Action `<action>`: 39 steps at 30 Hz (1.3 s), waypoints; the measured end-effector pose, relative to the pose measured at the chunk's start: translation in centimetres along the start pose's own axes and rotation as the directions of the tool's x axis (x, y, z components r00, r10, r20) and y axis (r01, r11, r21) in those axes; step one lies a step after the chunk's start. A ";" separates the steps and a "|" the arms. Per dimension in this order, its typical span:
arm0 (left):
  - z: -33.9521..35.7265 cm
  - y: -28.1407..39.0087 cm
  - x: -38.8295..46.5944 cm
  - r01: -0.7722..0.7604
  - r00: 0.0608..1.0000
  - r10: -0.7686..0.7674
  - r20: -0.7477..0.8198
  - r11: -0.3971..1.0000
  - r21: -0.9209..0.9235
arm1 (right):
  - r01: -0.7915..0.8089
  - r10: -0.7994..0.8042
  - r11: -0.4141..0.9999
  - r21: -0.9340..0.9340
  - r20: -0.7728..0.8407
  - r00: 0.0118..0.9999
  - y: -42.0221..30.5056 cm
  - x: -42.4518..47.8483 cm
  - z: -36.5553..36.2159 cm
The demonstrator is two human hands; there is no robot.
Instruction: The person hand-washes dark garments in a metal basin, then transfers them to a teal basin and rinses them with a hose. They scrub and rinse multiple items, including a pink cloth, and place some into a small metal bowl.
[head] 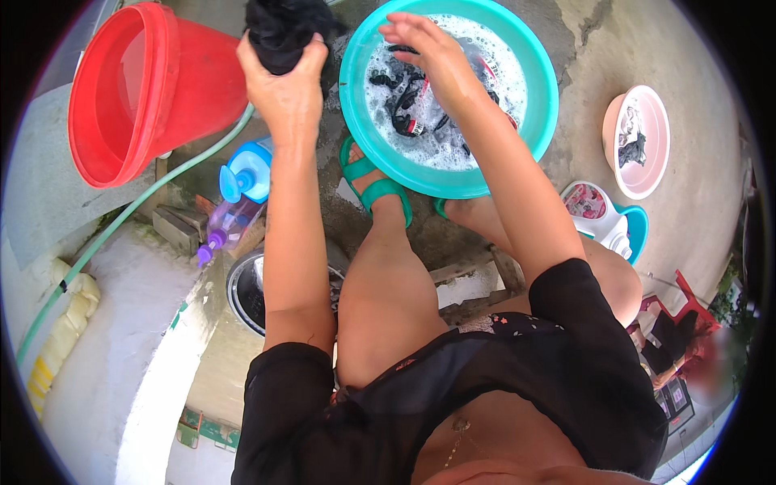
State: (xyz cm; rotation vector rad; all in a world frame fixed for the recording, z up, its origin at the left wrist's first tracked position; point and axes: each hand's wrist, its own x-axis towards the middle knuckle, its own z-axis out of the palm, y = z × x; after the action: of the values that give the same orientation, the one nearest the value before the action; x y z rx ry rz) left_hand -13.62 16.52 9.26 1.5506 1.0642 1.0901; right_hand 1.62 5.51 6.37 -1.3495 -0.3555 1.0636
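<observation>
My left hand [285, 88] grips a bunched black cloth [288, 30] at the top of the view, between the red bucket and the teal basin. Over the far part of the teal plastic basin [542, 121] is my right hand [433, 57], fingers apart and holding nothing. Whether its fingertips touch the suds cannot be told. Foamy water [445, 148] fills the basin. Dark wet garments [406, 100] with red and white printed parts float in it.
A tall red bucket [200, 91] stands left, with a green hose [145, 194] passing it. Near my left forearm are a blue bottle [257, 170] and a purple pump bottle [227, 227]. Rightward are a pink basin [655, 163] with cloth and a white detergent jug [597, 212]. Someone sits far right.
</observation>
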 end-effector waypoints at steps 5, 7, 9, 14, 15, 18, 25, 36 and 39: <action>-0.7 -7.6 3.4 -0.074 0.992 0.126 -0.022 0.705 0.706 | -0.027 0.022 0.969 -0.244 -0.026 0.999 4.2 -4.2 -5.6; -1.1 -11.0 3.4 0.008 0.991 -0.119 0.057 0.483 0.876 | -0.119 0.085 0.881 -0.459 -0.095 0.992 4.4 -6.0 -7.2; -0.8 -13.5 3.4 -0.048 0.969 -0.212 0.125 0.334 0.941 | -0.063 -0.044 0.702 -0.710 -0.132 0.990 4.9 -6.7 -8.8; -0.3 -15.9 4.7 -0.170 0.935 -0.282 0.215 0.176 0.970 | 0.068 -0.377 0.225 -0.972 -0.023 0.926 6.9 -6.2 -10.2; -0.2 -16.1 5.1 -0.186 0.913 -0.335 0.231 0.162 0.969 | 0.024 -0.395 0.153 -0.988 -0.038 0.918 6.9 -5.8 -10.0; -0.4 -15.1 6.7 -0.155 0.823 -0.536 0.188 0.105 0.982 | -0.171 -0.044 0.010 -0.985 -0.172 0.984 10.0 -3.3 -8.0; 1.0 -6.9 1.6 -0.255 0.956 -0.064 0.286 0.302 0.919 | -0.114 0.528 -0.041 -0.993 -0.119 0.841 16.5 2.4 -15.9; 1.6 -9.6 -2.5 -0.361 0.881 -0.079 0.467 0.526 0.770 | -0.175 0.006 0.586 -0.791 -0.211 0.977 11.8 -3.8 -11.6; 0.5 -9.8 -3.6 -0.227 0.946 -0.008 0.325 0.698 0.679 | -0.292 0.122 0.641 -0.710 -0.281 0.952 11.8 -5.3 -11.6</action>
State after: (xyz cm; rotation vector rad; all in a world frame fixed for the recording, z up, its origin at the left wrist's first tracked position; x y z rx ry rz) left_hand -15.32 14.84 -0.90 2.3410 1.2575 0.4647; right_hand 2.72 -7.32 -5.34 -2.2855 -0.5201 0.9784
